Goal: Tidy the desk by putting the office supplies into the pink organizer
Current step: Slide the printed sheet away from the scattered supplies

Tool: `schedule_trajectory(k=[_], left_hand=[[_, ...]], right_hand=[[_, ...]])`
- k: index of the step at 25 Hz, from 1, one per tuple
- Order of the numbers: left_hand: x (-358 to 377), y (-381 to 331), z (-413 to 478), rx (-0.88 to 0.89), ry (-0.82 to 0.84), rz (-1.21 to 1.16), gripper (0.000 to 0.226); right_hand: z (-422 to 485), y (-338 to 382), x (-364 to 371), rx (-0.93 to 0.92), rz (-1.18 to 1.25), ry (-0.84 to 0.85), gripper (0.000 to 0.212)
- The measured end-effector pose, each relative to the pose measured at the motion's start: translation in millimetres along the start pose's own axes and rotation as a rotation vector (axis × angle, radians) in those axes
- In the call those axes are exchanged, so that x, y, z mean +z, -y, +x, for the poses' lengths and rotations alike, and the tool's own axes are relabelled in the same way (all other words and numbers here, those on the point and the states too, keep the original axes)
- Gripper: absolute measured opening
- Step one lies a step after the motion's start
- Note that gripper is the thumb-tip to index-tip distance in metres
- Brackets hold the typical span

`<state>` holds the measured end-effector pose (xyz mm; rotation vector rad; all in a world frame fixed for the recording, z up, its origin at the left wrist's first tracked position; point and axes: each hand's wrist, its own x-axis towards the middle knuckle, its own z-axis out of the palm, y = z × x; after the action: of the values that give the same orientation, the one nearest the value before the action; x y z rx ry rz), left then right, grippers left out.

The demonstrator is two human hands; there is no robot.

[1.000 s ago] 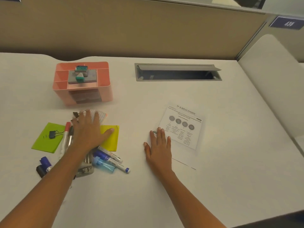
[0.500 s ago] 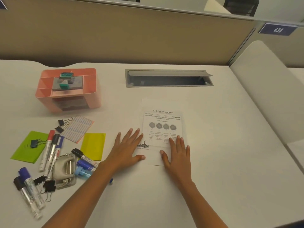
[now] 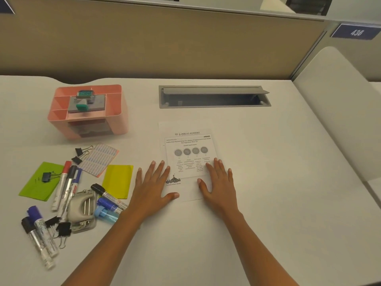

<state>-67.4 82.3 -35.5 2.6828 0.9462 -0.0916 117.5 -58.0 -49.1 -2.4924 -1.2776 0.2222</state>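
Pressing both palms flat, we pin the sheet (image 3: pixel 188 145) to the tabletop (image 3: pixel 268 203). Our left hand (image 3: pixel 152 188) lies open, fingers spread over the sheet's lower left corner. Our right hand (image 3: pixel 219 186) lies open on its right side. Neither grips anything.

Thin paper lying flat gives no purchase, so we judge it best to curl up one corner with a thumb, or slide the sheet to the tabletop's edge, before lifting. It will likely need folding to fit.

Left of our hands lie hard round markers (image 3: pixel 61 186) that could roll, a metal punch (image 3: pixel 82 205) and springy black clips (image 3: pixel 79 151). Among them are a limp green note (image 3: pixel 35 186), a yellow note (image 3: pixel 117 180) and a striped label card (image 3: pixel 99 159).

Beyond these, well apart from the sheet, stands the organizer (image 3: pixel 115 114). It is smooth pink plastic with rounded corners and open compartments, and a grey block (image 3: pixel 86 103) sits on top.
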Motion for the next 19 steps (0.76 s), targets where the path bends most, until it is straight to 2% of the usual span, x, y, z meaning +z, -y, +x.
schedule_trajectory(k=[5, 9, 11, 14, 16, 19], left_hand=[[0, 3, -1, 0.051, 0.022, -0.007, 0.104], [1, 4, 2, 0.067, 0.017, 0.019, 0.104], [1, 4, 2, 0.062, 0.036, 0.024, 0.104], [-1, 1, 0, 0.061, 0.032, -0.021, 0.097], [-1, 1, 0, 0.061, 0.048, -0.018, 0.092], [0, 3, 3, 0.068, 0.065, 0.002, 0.088]], right_hand=[[-25, 3, -1, 0.132, 0.031, -0.063, 0.072], [-34, 3, 4, 0.133, 0.014, -0.054, 0.069], [-35, 6, -1, 0.154, 0.183, -0.104, 0.057], [-39, 2, -22, 0.377, 0.616, -0.378, 0.045], [-45, -9, -32, 0.496, 0.68, -0.505, 0.043], [-61, -23, -28, 0.48, 0.6, -0.427, 0.041]])
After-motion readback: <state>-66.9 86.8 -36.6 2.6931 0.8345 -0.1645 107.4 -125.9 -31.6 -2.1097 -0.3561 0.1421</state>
